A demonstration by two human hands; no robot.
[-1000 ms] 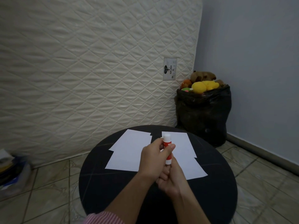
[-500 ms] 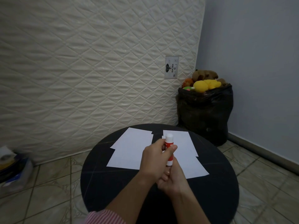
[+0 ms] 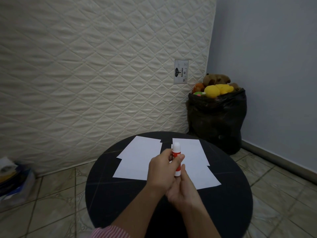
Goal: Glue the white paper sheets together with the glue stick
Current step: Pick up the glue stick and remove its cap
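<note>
A red and white glue stick [image 3: 176,157] stands upright above a round black table [image 3: 223,212]. My left hand [image 3: 160,174] wraps its upper part, thumb across the red label. My right hand [image 3: 183,191] grips the stick's lower end from below. The white cap is on top. Two stacks of white paper sheets lie flat on the table: the left stack [image 3: 137,160] and the right stack [image 3: 197,162], each of two overlapping sheets. Both hands hover over the gap between the stacks.
A quilted mattress [image 3: 103,66] leans upright behind the table. A black bag [image 3: 217,121] full of plush toys stands in the right corner. A pile of books and bags [image 3: 12,179] lies on the tiled floor at the left.
Both hands keep the same hold on the glue stick. The view has shifted slightly; the stick stays upright over the sheets.
</note>
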